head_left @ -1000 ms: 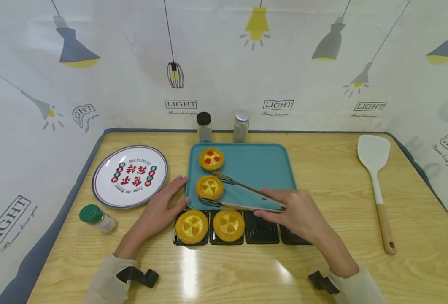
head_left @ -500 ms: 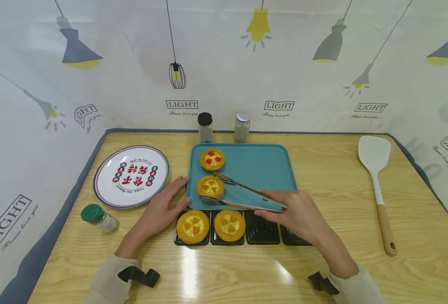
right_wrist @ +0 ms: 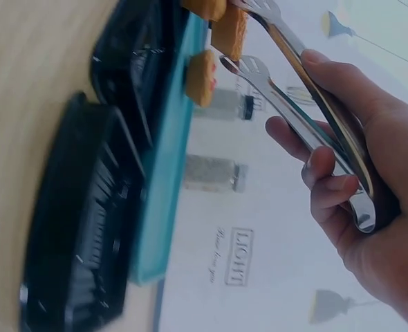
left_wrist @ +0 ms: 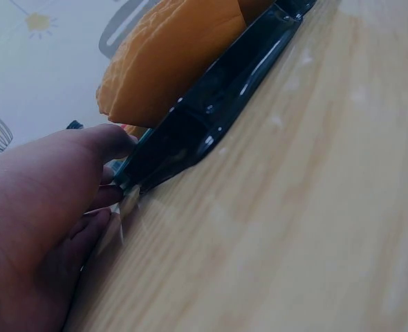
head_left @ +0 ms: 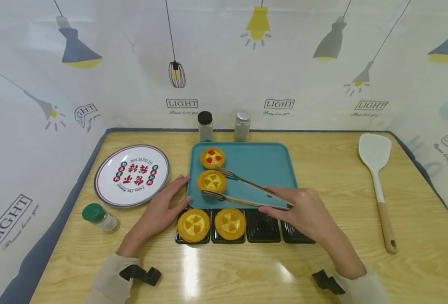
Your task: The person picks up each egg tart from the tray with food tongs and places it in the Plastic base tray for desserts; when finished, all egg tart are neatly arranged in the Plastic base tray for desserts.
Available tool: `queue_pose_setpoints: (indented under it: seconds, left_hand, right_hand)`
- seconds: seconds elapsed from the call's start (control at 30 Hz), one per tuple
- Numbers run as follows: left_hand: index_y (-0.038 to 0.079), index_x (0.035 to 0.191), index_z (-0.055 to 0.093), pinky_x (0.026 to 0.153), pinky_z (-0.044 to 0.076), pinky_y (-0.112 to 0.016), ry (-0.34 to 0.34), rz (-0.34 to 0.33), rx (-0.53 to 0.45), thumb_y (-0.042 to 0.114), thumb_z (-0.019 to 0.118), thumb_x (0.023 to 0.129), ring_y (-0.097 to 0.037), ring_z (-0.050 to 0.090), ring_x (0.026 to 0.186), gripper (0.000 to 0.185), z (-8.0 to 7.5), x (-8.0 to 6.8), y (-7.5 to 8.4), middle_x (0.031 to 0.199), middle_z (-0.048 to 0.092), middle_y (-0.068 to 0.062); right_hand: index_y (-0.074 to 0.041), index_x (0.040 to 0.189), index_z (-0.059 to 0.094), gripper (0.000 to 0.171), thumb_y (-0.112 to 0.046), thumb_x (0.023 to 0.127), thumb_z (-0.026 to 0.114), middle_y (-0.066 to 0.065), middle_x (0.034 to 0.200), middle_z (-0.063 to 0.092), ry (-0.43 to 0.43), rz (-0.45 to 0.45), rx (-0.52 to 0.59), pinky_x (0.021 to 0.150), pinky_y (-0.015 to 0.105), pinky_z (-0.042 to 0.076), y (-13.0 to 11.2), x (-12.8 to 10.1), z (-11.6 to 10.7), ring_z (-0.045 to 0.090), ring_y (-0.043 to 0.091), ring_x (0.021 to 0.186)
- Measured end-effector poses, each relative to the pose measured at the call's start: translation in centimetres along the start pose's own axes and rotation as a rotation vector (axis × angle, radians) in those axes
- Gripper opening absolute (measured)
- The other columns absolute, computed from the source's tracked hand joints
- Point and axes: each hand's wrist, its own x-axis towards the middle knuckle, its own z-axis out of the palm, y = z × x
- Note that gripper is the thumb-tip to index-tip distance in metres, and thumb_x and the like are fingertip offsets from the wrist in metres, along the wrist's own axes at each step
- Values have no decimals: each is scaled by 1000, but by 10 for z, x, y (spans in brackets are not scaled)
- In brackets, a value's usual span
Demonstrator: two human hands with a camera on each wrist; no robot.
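My right hand (head_left: 281, 202) grips metal tongs (head_left: 246, 191) over the teal tray (head_left: 262, 162). The tong tips stand on either side of a yellow tart (head_left: 211, 181) on the tray. I cannot tell whether they squeeze it. A tart with red dots (head_left: 212, 157) lies just behind it. My left hand (head_left: 178, 192) rests flat on the table and touches the tray's left edge. In front, a black compartment tray (head_left: 262, 228) holds two more yellow tarts (head_left: 193, 225) at its left. In the right wrist view the hand (right_wrist: 356, 187) wraps the tongs (right_wrist: 314, 117).
A printed white plate (head_left: 131, 175) lies left of the tray, with a green-capped jar (head_left: 96, 216) in front of it. Two spice jars (head_left: 205, 125) stand behind the tray. A white spatula (head_left: 377, 185) lies at the right. Curtain walls close in three sides.
The tong tips and the yellow tart between them have shifted slightly back, towards the red-dotted tart. My right hand moved a little right. The left hand stayed put.
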Motion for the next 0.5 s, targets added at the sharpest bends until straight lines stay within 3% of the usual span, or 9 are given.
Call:
queue_pose_setpoints:
  seconds: [0.23,0.4,0.5]
  left_hand:
    - [19,153,36,114,24,-53,-9,-10,3,42,55,100,-28,27,144,62,1,1,1,156,32,-9]
    - [19,153,36,115,23,-52,-6,-15,5,43,56,99,-27,27,144,62,0,0,1,156,32,-8]
    - [20,153,36,115,23,-51,-9,-19,6,43,55,99,-26,27,144,62,0,-1,1,157,32,-8]
  right_hand:
    - [-13,117,74,48,-26,73,87,0,94,74,60,0,-45,38,14,22,4,-19,-34,17,-8,43]
    - [-20,120,73,55,-25,68,90,-17,66,56,90,27,-96,41,11,22,9,-40,-58,23,-5,47]
    - [-19,119,74,56,-21,65,92,-22,60,45,97,32,-97,45,10,24,12,-57,-68,28,-5,48]
